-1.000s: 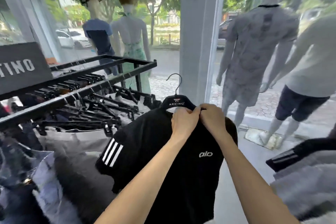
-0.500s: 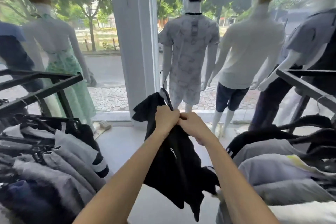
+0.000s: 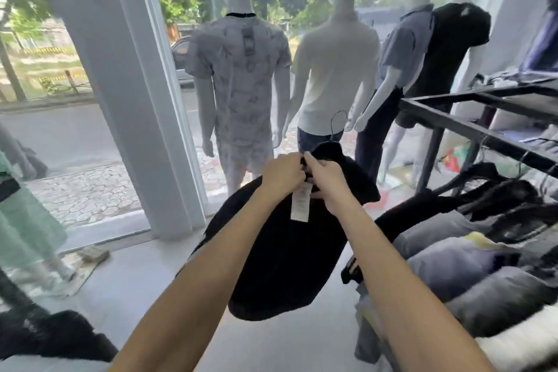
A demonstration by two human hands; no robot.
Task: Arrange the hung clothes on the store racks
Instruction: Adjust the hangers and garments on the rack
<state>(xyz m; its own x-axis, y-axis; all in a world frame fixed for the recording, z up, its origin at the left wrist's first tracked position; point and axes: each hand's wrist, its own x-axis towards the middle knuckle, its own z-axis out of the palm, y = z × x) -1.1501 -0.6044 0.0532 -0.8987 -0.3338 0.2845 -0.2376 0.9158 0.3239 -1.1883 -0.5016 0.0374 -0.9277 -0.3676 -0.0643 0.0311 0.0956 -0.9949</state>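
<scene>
I take the black rack point(image 3: 471, 127) as my landmark: it stands to the right, its dark rails running back toward the window, with grey, white and black garments point(image 3: 471, 254) hanging packed together beneath it. Just left of the rack, in mid-air over the pale floor and touching nothing on the rail, hangs the black shirt point(image 3: 280, 257), draped limp from its hanger. It looks light and soft to me, likely to swing and slide off the hanger shoulders if tilted, so I judge the stiff hanger neck the sound place to hold, not the cloth. At the collar my left hand point(image 3: 282, 177) and right hand point(image 3: 327, 180) meet, fingers curled and pinching the fabric at the neckline; whether they also clasp the hanger itself I cannot tell. A white label point(image 3: 300, 202) dangles below the knuckles. Smallest, the thin wire hook point(image 3: 336, 124) rises above the collar, free, and not yet on the rack.
</scene>
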